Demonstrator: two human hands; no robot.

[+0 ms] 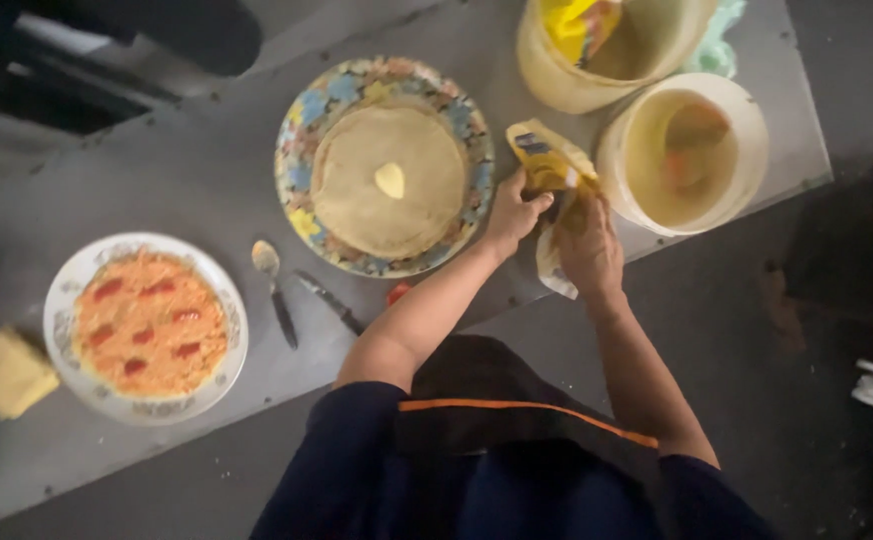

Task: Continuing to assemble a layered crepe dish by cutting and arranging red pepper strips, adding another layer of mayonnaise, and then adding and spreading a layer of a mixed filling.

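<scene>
Left hand [513, 212]: gripping crinkled yellow-and-white plastic wrapper [549, 165] | right hand [589, 250]: closed on same wrapper | position: between floral plate [297, 170] and cream round tub [622, 190], on grey table [157, 190].

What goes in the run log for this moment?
left hand: holds yellow packet | right hand: holds packet | beside: pancake plate, tubs

yellow packet [549, 165]; flowered blue-yellow plate [302, 150]; white plate [62, 290], orange-red food [150, 322]
</scene>
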